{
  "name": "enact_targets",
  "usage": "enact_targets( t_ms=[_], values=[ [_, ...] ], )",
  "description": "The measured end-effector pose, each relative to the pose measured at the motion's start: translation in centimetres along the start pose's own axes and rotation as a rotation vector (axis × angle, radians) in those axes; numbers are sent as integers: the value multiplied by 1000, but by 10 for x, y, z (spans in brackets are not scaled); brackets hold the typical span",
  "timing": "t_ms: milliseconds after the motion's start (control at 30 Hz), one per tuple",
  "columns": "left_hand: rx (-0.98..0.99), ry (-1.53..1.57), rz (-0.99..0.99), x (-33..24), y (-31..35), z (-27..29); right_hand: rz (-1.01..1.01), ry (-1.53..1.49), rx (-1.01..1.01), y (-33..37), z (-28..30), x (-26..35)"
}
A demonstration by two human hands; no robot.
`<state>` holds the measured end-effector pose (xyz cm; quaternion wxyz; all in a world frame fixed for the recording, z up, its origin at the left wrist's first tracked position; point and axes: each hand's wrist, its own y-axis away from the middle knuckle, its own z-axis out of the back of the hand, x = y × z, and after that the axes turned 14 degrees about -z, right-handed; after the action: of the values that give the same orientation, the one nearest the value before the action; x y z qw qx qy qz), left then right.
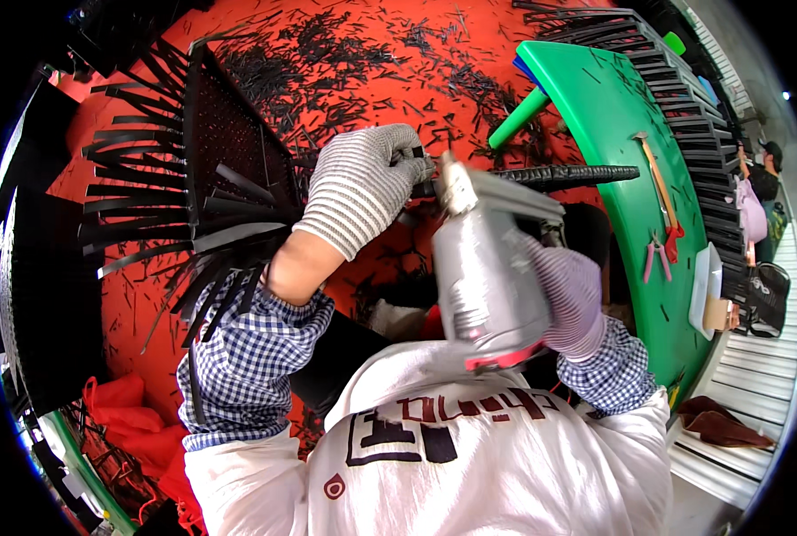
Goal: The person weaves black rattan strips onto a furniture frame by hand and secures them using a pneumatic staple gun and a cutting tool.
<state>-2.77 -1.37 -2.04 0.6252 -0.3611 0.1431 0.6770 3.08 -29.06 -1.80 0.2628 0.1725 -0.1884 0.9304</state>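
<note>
My left hand (pixel 363 183), in a striped knit glove, is closed in a pinch beside a black wrapped bar (pixel 586 176). Whatever lies between its fingertips is too small to make out. My right hand (pixel 570 299), gloved too, grips a silver staple gun (pixel 488 277), blurred by motion. The gun's nose points away from me, just right of my left fingertips, at the bar. Left of my left hand stands a dark woven panel (pixel 233 152) of a piece of furniture, with loose black strips (pixel 139 213) fanning out leftward. Some strips drape over my left sleeve.
A green table (pixel 608 112) on the right bears a hammer (pixel 657 183), pink-handled pliers (pixel 655 259) and a white tray (pixel 706 290). Beyond it stands another row of black strips (pixel 693 116). Black scraps litter the red floor (pixel 398 85). A person (pixel 760 188) is far right.
</note>
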Motion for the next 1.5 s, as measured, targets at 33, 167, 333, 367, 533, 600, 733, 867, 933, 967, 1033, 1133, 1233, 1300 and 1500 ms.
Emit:
enact_targets(
  t_ms=[33, 167, 333, 367, 533, 600, 733, 867, 933, 967, 1033, 1133, 1233, 1300, 1500],
  values=[
    [12, 9, 10, -3, -2, 2, 23, 27, 31, 5, -8, 0],
    [-7, 69, 35, -7, -3, 2, 119, 163, 22, 19, -26, 4],
    [-3, 37, 27, -7, -6, 0, 146, 268, -61, 26, -37, -6],
    [-3, 57, 29, -6, -6, -1, 140, 269, -66, 26, -38, -6],
    [-50, 53, -6, -4, -2, -4, 140, 262, -101, 27, -42, -6],
    [-85, 33, -47, -2, -2, -6, 139, 269, -112, 27, -44, -9],
    [-98, 22, -79, -2, -2, -8, 125, 269, -95, 27, -44, -9],
    [-130, -4, -91, 1, -2, -11, 130, 273, -112, 26, -45, -8],
    [-123, 6, -78, 0, -4, -10, 122, 278, -111, 27, -46, -9],
    [-116, 16, -66, 0, -4, -9, 118, 275, -106, 27, -48, -10],
    [-120, 11, -70, 1, -5, -10, 114, 271, -101, 27, -49, -10],
    [-114, 42, -40, -3, -5, -9, 92, 272, -92, 27, -50, -12],
    [-102, -1, -50, -6, -7, -8, 65, 273, -86, 28, -50, -13],
    [-138, -16, -57, -3, -6, -9, 31, 242, -72, 29, -49, -10],
    [-139, -2, -71, 8, -2, -9, -188, 141, -37, 41, -8, -17]
  ],
)
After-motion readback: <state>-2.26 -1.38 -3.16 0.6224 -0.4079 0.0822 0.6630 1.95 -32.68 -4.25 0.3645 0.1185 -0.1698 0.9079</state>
